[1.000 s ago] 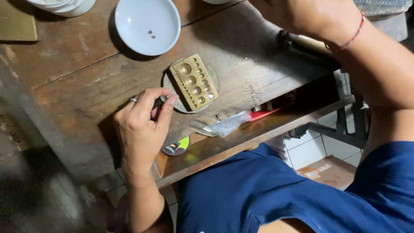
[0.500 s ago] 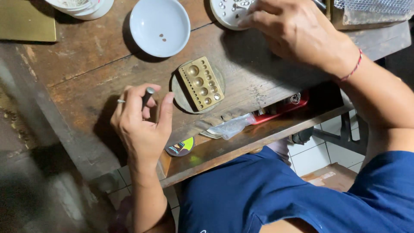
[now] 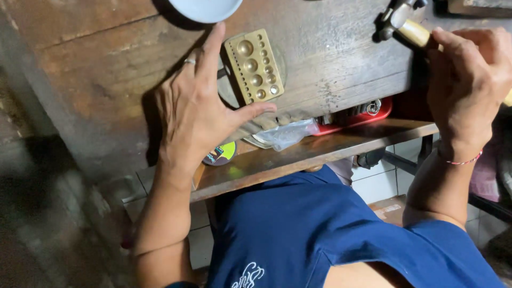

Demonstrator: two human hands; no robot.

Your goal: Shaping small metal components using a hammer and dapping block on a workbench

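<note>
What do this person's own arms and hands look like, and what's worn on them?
Both forearms are bare, with no gloves and no sleeves reaching them. The left hand wears a thin silver-coloured ring on one finger. The right hand has a thin red-and-white string bracelet around its wrist. A blue short-sleeved shirt covers the body.

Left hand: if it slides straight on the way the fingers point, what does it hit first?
Probably the pale blue bowl: the left hand lies flat on the wooden bench, index fingertip just short of its rim. The brass dapping block sits beside that line.
</note>
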